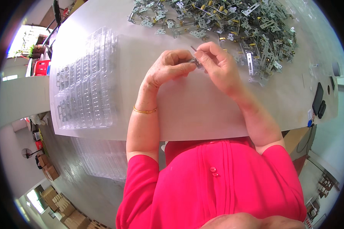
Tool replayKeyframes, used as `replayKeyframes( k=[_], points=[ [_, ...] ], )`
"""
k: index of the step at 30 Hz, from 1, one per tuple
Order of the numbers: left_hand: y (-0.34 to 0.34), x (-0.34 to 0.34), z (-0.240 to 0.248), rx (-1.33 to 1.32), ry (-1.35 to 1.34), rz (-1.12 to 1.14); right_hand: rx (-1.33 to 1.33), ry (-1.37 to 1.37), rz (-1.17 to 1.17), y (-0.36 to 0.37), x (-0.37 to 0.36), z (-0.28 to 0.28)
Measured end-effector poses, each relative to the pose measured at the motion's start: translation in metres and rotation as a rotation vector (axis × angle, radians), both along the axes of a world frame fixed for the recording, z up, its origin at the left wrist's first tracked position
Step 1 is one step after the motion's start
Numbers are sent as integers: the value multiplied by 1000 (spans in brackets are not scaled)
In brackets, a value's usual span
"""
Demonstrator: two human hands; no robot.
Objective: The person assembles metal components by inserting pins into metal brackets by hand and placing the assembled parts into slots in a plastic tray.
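The left hand (171, 66) pinches a small metal part (196, 62). The right hand (220, 68) grips a thin rod (193, 48). Beyond both hands lies a metal heap (225, 21)

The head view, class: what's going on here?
A person works at a table with bare hands. The left hand holds a small metal part, and the right hand pinches a thin rod right beside it; whether they are joined is hidden. A heap of similar parts lies beyond, toward the right. Clear trays lie on the left.
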State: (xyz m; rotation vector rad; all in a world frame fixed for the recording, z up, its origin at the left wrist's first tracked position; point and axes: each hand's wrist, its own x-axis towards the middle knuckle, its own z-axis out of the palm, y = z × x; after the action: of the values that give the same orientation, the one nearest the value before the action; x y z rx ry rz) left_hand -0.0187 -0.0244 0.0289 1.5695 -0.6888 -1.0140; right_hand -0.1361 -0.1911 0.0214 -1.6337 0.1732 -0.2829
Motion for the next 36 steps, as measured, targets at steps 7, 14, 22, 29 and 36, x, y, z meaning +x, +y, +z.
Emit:
replayKeyframes(
  k=[7,14,22,29,36],
  points=[
    [-8,-10,-1,-60,-77,188,-195,-325,-182,-2,2,-2],
    [-11,-12,-18,-188,-244,345,-102,-248,-146,1,0,-2],
    [-10,-11,-16,-190,-335,247,-59,-170,-185,3,1,1],
    [-5,-3,-9,-208,-11,82,-12,-196,-203,-3,5,2],
    [-9,-7,-14,-293,-15,268,-310,-294,-274,-2,1,3]
  ],
)
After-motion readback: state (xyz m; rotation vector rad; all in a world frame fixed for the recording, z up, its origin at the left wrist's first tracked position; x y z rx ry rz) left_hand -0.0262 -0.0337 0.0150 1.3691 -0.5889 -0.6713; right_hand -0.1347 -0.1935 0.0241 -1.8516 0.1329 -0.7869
